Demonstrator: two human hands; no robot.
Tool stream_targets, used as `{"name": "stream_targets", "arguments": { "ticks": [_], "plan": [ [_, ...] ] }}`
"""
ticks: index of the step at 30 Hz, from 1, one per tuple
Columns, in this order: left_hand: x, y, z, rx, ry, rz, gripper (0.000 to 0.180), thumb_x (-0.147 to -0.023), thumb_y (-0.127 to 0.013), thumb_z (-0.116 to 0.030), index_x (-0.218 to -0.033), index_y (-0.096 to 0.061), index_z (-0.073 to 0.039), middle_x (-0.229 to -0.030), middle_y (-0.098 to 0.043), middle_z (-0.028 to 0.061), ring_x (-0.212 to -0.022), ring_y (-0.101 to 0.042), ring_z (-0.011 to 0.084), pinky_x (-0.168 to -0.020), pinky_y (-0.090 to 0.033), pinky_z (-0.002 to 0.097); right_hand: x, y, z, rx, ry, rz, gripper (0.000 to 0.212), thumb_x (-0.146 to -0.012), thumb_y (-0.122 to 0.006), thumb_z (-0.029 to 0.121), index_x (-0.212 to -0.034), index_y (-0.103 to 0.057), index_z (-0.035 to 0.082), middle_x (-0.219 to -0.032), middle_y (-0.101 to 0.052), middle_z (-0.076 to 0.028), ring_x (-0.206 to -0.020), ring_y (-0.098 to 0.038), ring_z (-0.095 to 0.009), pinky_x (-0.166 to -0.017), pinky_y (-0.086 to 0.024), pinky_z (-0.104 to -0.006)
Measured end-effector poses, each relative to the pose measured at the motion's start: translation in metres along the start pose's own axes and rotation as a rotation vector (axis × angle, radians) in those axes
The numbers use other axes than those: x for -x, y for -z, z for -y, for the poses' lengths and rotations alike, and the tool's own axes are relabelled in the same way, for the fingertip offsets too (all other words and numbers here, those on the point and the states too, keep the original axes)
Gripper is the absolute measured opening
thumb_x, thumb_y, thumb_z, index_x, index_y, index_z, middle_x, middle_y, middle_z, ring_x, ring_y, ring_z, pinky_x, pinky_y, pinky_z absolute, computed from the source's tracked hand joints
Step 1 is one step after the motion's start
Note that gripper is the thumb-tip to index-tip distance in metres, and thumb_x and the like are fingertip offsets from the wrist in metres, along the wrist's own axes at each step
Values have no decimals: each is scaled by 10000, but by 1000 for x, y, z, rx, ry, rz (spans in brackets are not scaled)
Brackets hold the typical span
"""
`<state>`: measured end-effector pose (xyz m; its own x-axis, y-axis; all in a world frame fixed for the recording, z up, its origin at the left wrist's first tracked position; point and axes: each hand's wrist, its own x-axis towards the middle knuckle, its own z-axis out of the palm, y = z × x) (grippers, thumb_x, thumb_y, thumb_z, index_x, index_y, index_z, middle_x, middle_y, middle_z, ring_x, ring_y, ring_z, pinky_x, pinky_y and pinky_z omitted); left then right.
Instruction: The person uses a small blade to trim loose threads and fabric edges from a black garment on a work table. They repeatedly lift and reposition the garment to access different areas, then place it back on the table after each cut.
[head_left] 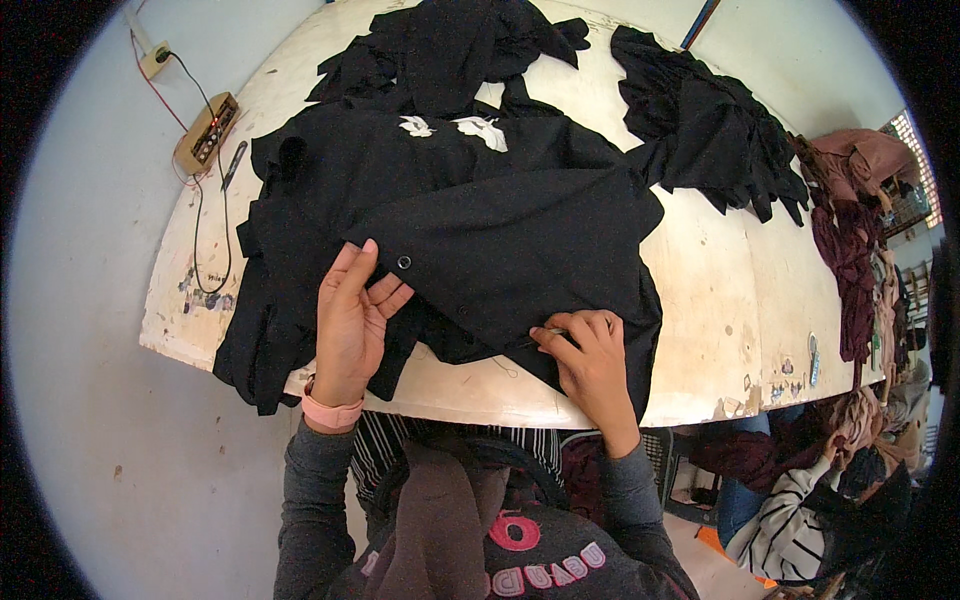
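Observation:
A black garment [520, 230] lies spread across the near part of the table, over more black cloth. A round dark button [404, 262] sits near its front edge. Beside this button my left hand [352, 320] has its thumb and fingers closed on the garment's edge, palm turned up. My right hand [588, 350] is at the garment's lower right, thumb and forefinger pinched together. A small dark bit shows at those fingertips; what it is I cannot make out. A thin loose thread [508, 366] hangs over the pale table just left of it.
The pale, worn table [700, 320] carries black garment piles at the back [450, 50] and back right [715, 130]. A wooden box with a cable [207, 132] is at the left. Light blue snips [814, 358] lie near the right edge. Another person [790, 520] sits at lower right.

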<state>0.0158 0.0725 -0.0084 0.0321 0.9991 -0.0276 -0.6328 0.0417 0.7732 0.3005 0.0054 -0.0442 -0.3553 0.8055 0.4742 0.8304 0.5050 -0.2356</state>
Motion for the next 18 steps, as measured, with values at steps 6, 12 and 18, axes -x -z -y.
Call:
{"name": "stream_targets", "arguments": {
  "ticks": [6, 12, 18],
  "plan": [
    [-1, -2, 1, -12, -8, -13, 114, -1065, -547, -166, -1076, -637, -96, -1069, -741, 100, -935, -765, 197, -792, -660, 320, -5, -3, 1, -85, 30, 12, 296, -790, -720, 34, -1059, -730, 156, -1058, -647, -8, -1011, -586, -239, -951, -421, -448],
    [-21, 1, -19, -108, -16, -24, 151, -1021, -626, -198, -1132, -637, -96, -1088, -681, 34, -1062, -691, 190, -986, -569, 410, 1, 6, -3, -195, -109, -26, 269, -819, -744, 85, -1079, -725, 148, -1064, -632, -27, -992, -576, -245, -903, -417, -410],
    [-74, 37, -39, -80, 40, 8, 194, -1043, -578, -207, -1137, -630, -45, -1162, -649, 100, -1146, -636, 272, -1099, -493, 460, 19, 22, 0, -102, -187, -16, 273, -834, -761, 128, -1105, -732, 131, -1043, -643, -29, -940, -575, -237, -817, -409, -374]
  ]
}}
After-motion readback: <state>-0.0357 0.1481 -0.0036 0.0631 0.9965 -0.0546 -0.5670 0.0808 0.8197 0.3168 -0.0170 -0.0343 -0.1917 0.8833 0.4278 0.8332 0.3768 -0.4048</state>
